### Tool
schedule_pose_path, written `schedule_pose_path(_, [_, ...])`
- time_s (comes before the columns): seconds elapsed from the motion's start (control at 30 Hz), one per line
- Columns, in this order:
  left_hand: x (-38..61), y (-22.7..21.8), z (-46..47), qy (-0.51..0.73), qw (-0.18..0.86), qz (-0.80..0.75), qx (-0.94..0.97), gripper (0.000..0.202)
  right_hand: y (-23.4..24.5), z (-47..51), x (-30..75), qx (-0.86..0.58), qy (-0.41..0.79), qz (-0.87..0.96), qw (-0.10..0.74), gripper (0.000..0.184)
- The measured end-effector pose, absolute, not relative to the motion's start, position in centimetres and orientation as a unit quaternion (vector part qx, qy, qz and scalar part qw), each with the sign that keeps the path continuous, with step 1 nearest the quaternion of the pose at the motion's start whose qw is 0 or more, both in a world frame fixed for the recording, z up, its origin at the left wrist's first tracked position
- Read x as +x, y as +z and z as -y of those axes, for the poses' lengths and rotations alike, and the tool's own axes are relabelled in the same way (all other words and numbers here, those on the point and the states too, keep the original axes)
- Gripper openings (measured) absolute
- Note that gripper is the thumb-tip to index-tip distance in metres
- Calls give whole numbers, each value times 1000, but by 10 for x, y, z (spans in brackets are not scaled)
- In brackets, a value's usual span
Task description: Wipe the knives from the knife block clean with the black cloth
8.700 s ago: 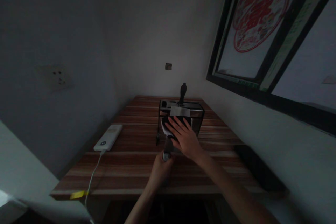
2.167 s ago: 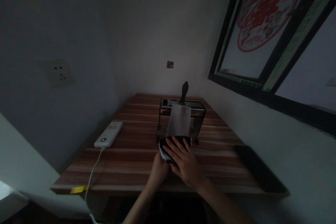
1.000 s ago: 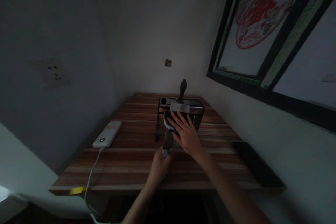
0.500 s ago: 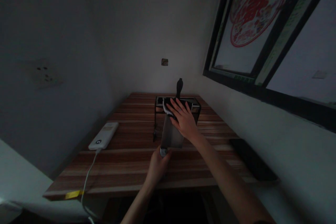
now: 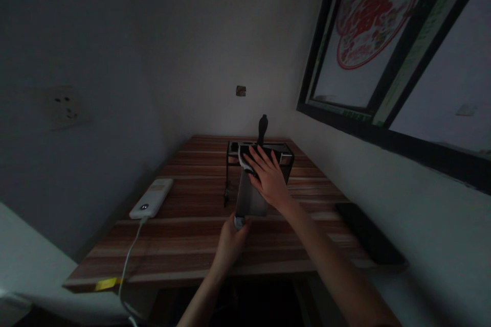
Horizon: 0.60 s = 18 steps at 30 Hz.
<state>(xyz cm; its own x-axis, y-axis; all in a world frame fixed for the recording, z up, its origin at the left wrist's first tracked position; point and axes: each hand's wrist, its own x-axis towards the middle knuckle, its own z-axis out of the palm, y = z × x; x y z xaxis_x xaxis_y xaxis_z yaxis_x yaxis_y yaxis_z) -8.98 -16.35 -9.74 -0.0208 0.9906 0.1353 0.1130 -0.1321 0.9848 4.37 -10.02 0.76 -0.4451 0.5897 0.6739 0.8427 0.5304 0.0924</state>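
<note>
A cleaver with a broad grey blade [image 5: 251, 199] points away from me over the table. My left hand [image 5: 229, 240] is closed round its pale handle end [image 5: 239, 222]. Across the far part of the blade lies a dark cloth with a white edge [image 5: 243, 156]. My right hand [image 5: 268, 173] presses on this cloth from above, fingers spread, holding it against the blade. Just behind stands a black-framed knife rack [image 5: 287, 150], partly hidden by my right hand. A black handle [image 5: 263, 126] sticks up from the rack.
On the striped wooden table [image 5: 192, 245], a white power bank [image 5: 152, 198] with a cable [image 5: 128, 260] lies at left. A flat black object [image 5: 370, 232] rests along the right edge. Walls close in behind and beside; a dark-framed window [image 5: 345, 117] is at right.
Almost nothing differs. My right hand and the cloth sit very slightly lower; my left hand keeps its grip on the cleaver.
</note>
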Motion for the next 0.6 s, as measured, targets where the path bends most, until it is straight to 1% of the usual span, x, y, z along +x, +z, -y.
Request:
schedule_pose_path(0.3, [-90, -101, 160, 523, 417, -475, 572, 23, -26, 134, 42, -419, -176, 851, 264, 55])
schedule_pose_path(0.43, [-90, -104, 159, 536, 431, -447, 572, 25, -43, 153, 41, -415, -152, 863, 243, 56])
schedule_pose_path(0.6, [-92, -108, 161, 535, 468, -435, 552, 26, -62, 174, 37, -403, -118, 876, 238, 58])
